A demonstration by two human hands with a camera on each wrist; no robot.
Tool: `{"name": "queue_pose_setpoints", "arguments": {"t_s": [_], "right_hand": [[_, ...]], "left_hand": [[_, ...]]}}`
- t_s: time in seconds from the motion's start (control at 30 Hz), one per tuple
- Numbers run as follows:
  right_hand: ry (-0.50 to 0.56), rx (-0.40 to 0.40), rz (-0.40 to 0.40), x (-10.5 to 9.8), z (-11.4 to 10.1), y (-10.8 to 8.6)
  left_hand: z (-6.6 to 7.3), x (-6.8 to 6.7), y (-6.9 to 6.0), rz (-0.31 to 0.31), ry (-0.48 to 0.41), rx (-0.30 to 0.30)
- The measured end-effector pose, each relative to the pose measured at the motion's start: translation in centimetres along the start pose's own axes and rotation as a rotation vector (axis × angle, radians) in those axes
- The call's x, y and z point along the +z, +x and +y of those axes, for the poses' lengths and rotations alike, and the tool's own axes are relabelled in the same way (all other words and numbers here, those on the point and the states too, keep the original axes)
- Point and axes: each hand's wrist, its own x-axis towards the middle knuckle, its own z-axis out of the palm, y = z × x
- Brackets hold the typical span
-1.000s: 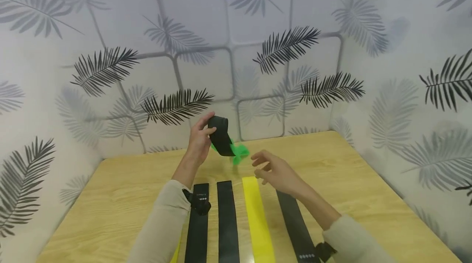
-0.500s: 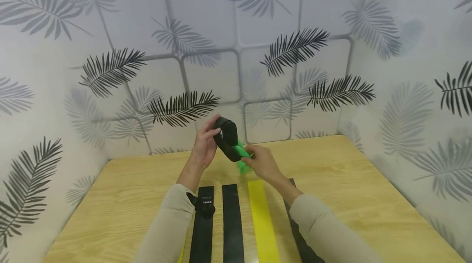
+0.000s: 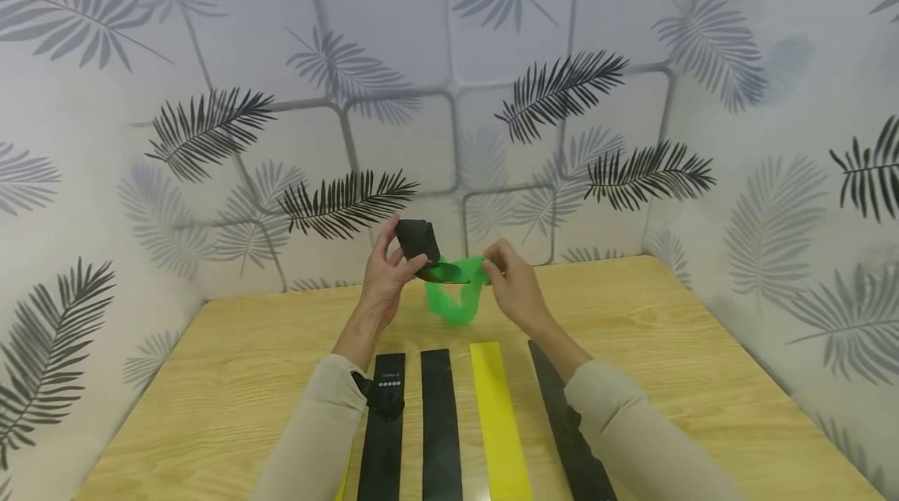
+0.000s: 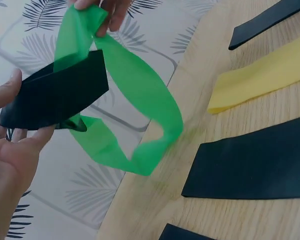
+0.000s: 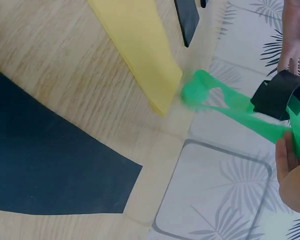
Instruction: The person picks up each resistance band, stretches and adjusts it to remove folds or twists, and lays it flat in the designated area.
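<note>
In the head view, my left hand holds a black elastic loop band above the table's far edge, thumb on one side and fingers on the other. A thin translucent green elastic band runs through the black loop and hangs below it in a wide curve, as the left wrist view shows. My right hand pinches the green band's upper part between thumb and fingers, just right of the black band. Part of the green band is hidden behind the black band's near wall.
Flat bands lie lengthwise on the wooden table: two black bands, one labelled and one plain, a yellow band, and a dark band partly under the right forearm. A yellow strip shows beside the left sleeve. A leaf-patterned wall stands behind.
My right hand came in from the right, took hold of the green band and drew it up and rightward, spreading it out. The black band has turned in my left hand.
</note>
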Motion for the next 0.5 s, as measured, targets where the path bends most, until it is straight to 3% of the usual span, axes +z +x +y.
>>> {"name": "queue_pose_setpoints", "arguments": {"t_s": [0.2,0.37,0.5], "right_hand": [[0.006,0.050,0.054,-0.35,-0.19,0.36],[0.017,0.077,0.043,-0.54,0.10,0.33],[0.028,0.090,0.092,-0.87,0.41,0.54]], "left_hand": [[-0.24,-0.66,-0.24,0.056,0.048,0.008],[-0.30,-0.43,-0.39,0.073,0.003,-0.003],[0.15,-0.12,-0.19,0.140,-0.065,-0.010]]}}
